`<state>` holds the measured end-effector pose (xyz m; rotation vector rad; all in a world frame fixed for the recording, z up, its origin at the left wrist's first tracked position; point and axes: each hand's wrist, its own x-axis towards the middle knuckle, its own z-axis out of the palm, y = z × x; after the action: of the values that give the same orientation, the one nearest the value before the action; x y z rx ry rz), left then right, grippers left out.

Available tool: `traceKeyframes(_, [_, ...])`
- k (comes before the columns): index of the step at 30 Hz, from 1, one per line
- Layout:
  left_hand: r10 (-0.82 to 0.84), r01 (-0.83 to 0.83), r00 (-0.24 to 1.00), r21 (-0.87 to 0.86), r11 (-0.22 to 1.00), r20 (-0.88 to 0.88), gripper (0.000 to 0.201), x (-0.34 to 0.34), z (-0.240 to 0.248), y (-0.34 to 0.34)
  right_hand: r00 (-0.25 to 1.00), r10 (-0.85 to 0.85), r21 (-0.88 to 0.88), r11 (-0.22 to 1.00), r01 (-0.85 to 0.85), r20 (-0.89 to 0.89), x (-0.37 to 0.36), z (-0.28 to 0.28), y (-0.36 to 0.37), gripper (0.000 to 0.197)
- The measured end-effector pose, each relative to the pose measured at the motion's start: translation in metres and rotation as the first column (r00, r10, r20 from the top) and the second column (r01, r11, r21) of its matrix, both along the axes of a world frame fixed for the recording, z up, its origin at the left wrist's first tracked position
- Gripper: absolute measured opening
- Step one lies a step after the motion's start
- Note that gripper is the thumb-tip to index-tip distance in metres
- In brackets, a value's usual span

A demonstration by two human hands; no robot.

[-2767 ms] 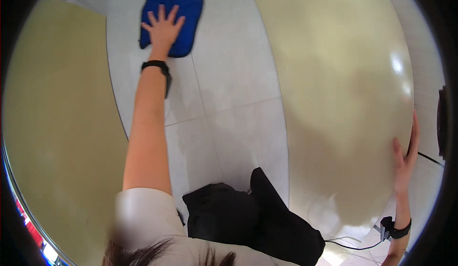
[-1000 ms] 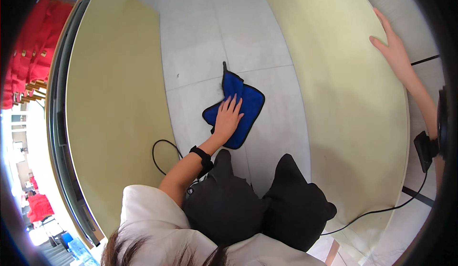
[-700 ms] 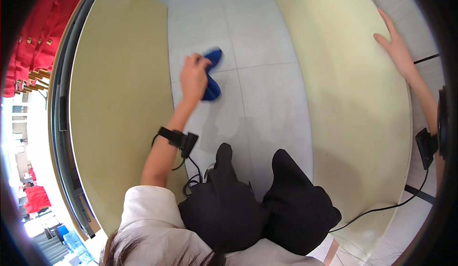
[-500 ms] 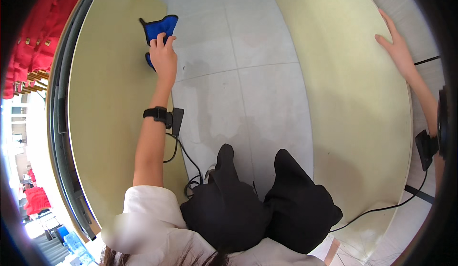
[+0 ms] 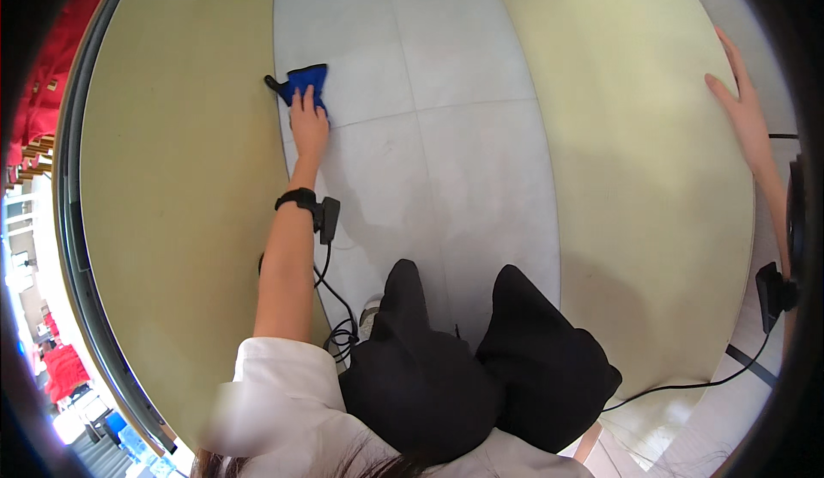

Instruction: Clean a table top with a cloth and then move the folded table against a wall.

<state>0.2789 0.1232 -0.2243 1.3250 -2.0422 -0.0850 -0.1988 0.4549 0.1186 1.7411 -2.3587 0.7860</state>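
Observation:
My left hand (image 5: 310, 131) is closed over a blue cloth (image 5: 307, 77) with black edging and presses it down. The cloth lies at the far left of a pale grey surface (image 5: 429, 186), beside its border with the left yellowish panel (image 5: 189, 178). Part of the cloth is hidden under my fingers. Over at the far right, my right hand (image 5: 748, 122) rests on the outer edge of the right yellowish panel (image 5: 635, 178), with thumb and fingers apart and nothing held.
Each wrist wears a black strapped device, the left device (image 5: 329, 220) trailing a black cable (image 5: 343, 306) beside my leg. My knees (image 5: 421, 366) in black trousers are at the near middle. Red fabric (image 5: 64, 373) and furniture appear beyond the left panel.
My left hand has moved the cloth from the left panel rightward and slightly nearer, onto the grey surface. The right hand keeps its place on the panel edge while the view shifts.

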Motion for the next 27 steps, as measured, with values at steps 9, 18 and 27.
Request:
traceKeyframes(9, [-0.644,0.632,0.765,0.207,0.747,-0.009,0.048,-0.067,-0.002,0.222,1.000,0.017,0.028,0.999,-0.017,-0.005,-0.005,0.003,-0.001,0.055])
traceKeyframes(18, [-0.277,0.268,0.957,0.098,0.959,0.092,0.039,-0.076,0.011,0.126,0.999,0.033,0.074,0.997,-0.032,-0.011,-0.022,-0.003,0.007,0.058])
traceKeyframes(27, [-0.436,0.415,0.898,0.210,0.885,0.062,0.040,-0.081,0.001,0.194,0.999,0.027,0.106,0.994,-0.024,-0.025,-0.028,-0.001,-0.017,0.056])
